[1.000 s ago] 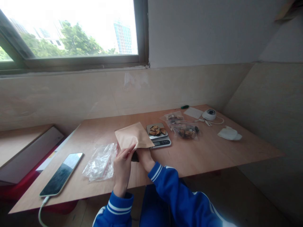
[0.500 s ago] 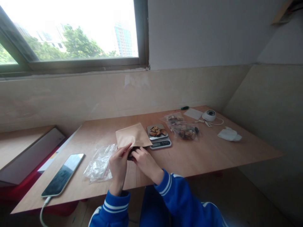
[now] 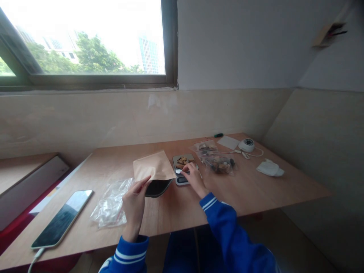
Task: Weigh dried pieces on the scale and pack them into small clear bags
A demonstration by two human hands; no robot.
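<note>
no legible text, scale (image 3: 182, 179) display unreadable

The left hand (image 3: 133, 203) is rising upright from its blue sleeve at near centre, fingers curled and pinching closed at the top. The right hand (image 3: 193, 178) is reaching farther out and to the right, palm down, fingers loosely spread, forearm stretching diagonally.
</note>
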